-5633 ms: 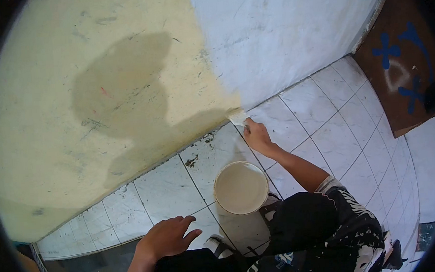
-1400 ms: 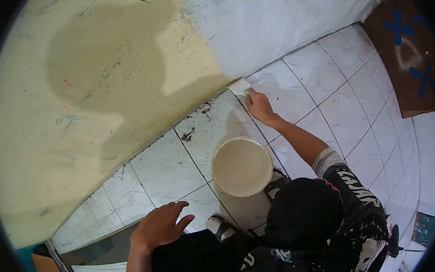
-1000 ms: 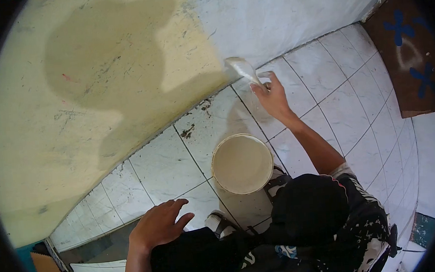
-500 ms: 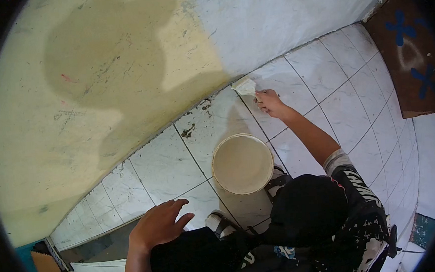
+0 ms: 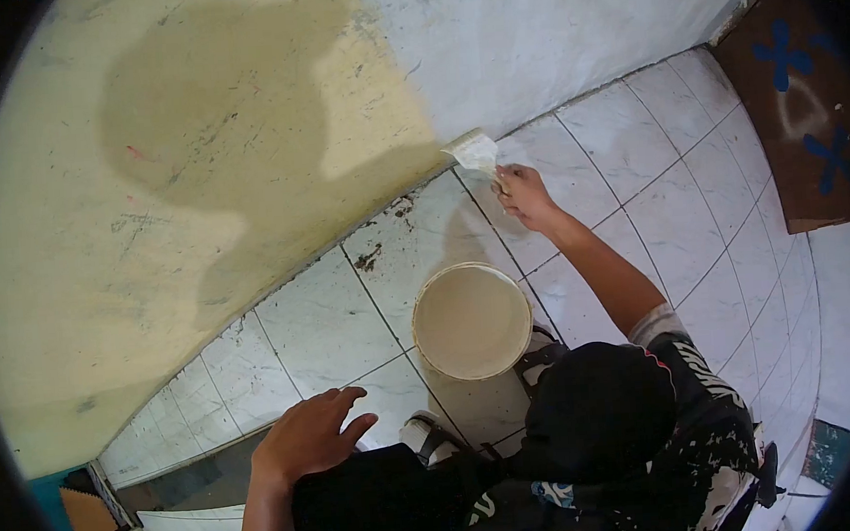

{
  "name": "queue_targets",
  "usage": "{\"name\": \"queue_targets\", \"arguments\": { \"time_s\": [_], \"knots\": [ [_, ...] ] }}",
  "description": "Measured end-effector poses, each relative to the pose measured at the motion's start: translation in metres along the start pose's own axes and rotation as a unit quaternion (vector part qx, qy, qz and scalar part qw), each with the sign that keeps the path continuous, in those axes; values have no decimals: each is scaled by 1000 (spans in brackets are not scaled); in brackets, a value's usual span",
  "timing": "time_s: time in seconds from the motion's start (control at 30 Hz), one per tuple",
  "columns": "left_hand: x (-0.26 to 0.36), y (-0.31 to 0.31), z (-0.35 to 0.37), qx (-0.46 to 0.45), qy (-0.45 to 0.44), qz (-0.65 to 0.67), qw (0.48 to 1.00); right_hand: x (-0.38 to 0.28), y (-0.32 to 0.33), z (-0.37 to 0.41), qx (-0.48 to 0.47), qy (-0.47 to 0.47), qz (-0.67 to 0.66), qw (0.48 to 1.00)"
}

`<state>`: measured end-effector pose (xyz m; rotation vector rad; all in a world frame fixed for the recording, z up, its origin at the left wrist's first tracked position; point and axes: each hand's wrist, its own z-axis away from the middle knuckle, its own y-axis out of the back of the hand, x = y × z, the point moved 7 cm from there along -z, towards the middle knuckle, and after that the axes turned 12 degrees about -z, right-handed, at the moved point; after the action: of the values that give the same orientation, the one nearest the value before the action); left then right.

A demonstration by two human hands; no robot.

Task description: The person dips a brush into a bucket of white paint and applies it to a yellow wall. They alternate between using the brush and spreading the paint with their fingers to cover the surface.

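Note:
My right hand (image 5: 523,193) grips a paintbrush (image 5: 473,151) whose cream-loaded bristles press against the base of the wall (image 5: 242,131), right where the cream-painted part meets the unpainted white part. A round bucket of cream paint (image 5: 472,320) stands on the tiled floor just below that hand, near my feet. My left hand (image 5: 309,436) rests open on my knee with its fingers spread, holding nothing. I am crouched, with dark paint-spattered trousers low in view.
White marbled floor tiles (image 5: 673,182) run along the wall, with dark stains at the joint near the brush. A brown board with blue and white marks (image 5: 805,116) lies at the far right. My sandalled feet (image 5: 426,436) flank the bucket.
My right hand has stroked the brush up and down along the wall's bottom edge; it now sits slightly higher than half a second ago. The left hand stays on the knee.

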<state>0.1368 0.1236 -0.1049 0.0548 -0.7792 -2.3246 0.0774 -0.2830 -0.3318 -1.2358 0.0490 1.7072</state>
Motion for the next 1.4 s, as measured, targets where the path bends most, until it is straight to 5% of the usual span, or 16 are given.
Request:
{"name": "queue_targets", "arguments": {
  "time_s": [0.43, 0.63, 0.87, 1.17, 1.23, 1.4],
  "knots": [
    [3, 0, 2, 19, -22, 1, 1000, 24, 8, -53, 12, -42, 36, 998],
    [1, 0, -2, 12, -21, 2, 1000, -18, -18, 15, -39, -10, -31, 999],
    [5, 2, 1, 11, -20, -3, 1000, 46, 17, -22, 13, -41, 0, 999],
    [3, 0, 5, 22, -21, -1, 1000, -25, -27, 6, -24, -6, -14, 1000],
    [2, -1, 1, 17, -22, 0, 1000, -42, -35, 24, -95, 20, -54, 994],
    [2, 3, 1, 22, -28, 0, 999, -17, -17, 31, -28, 17, -25, 999]
  ]
}}
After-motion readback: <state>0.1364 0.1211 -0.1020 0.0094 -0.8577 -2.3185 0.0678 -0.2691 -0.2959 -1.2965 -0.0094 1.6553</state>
